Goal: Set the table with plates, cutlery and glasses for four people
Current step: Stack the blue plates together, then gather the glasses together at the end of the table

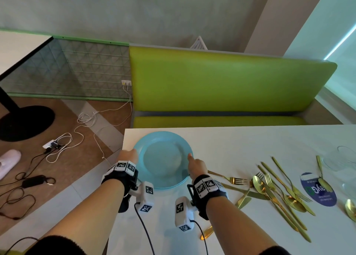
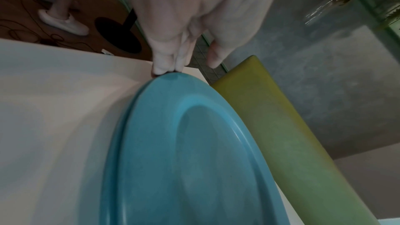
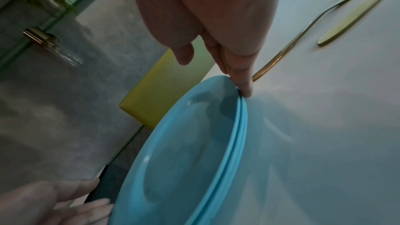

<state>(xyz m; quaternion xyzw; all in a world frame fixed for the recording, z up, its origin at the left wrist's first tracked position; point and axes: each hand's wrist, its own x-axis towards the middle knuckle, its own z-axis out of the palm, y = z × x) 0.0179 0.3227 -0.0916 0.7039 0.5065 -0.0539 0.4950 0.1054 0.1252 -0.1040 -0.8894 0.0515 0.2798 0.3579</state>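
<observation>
A stack of light blue plates (image 1: pixel 163 158) lies on the white table (image 1: pixel 240 143) near its far left corner; the right wrist view shows a doubled rim (image 3: pixel 240 126). My left hand (image 1: pixel 131 155) is at the left rim, its fingertips (image 2: pixel 166 67) touching the edge and the thumb held clear above. At the right rim is my right hand (image 1: pixel 193 163), with straight fingers (image 3: pixel 242 81) against the edge and the thumb lifted off. Neither hand is curled round the plates. Gold cutlery (image 1: pixel 279 193) lies in a loose pile to the right, and clear glasses (image 1: pixel 342 158) stand at the far right.
A green bench (image 1: pixel 221 85) runs behind the table's far edge. The table's left edge drops to the floor, where cables (image 1: pixel 57 148) and a black table base (image 1: pixel 25 121) lie. A blue round sticker (image 1: pixel 317 191) sits under some cutlery. One gold knife (image 1: pixel 207 233) lies near my right forearm.
</observation>
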